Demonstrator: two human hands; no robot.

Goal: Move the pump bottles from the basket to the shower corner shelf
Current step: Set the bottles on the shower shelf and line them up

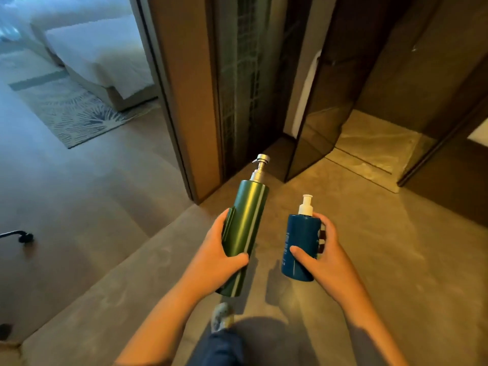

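My left hand (220,253) grips a tall green pump bottle (247,223) with a silver pump head, its fingers and thumb curled round the lower body. A shorter dark blue pump bottle (299,241) with a white pump is held by my right hand (320,256), thumb across its front. Both bottles are carried in front of me, tilted forward, above the floor. Neither the basket nor the shower corner shelf is in view.
A tinted glass shower door (317,122) stands open ahead, with the shower floor (375,146) behind it. A wooden door frame (179,101) is at centre left. Through the doorway lie a bed (97,54) and a patterned rug (76,112). My leg and foot (221,317) show below.
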